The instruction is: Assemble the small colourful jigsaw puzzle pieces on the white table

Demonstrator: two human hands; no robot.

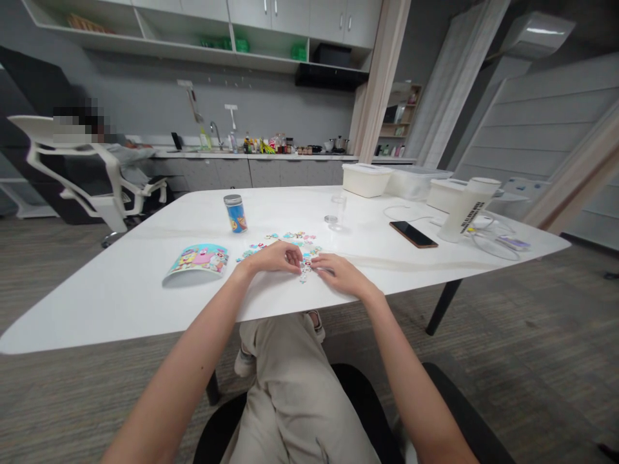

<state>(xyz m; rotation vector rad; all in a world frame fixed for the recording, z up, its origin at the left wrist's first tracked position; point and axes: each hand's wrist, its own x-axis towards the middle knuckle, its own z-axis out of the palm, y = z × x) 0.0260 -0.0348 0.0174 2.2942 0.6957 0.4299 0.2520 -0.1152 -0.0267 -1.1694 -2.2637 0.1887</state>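
Small colourful jigsaw puzzle pieces (303,280) lie on the white table (120,283) between and beyond my hands. My left hand (276,258) rests among them, its fingers curled in and its fingertips closed at a puzzle piece. Opposite it, my right hand (341,273) lies low on the table, thumb and fingertips together at a puzzle piece beside the left fingertips. The fingers partly cover the pieces they hold. A curved picture sheet (198,263) with cartoon figures lies to the left of my left hand.
A blue cartoon-printed can (235,214) stands beyond the sheet. A clear jar (338,209) and a lid (331,220) are behind the pieces. A phone (413,234), a white tumbler (467,211), cables and plastic boxes (366,180) occupy the right side. A person sits in a chair (72,167) far left.
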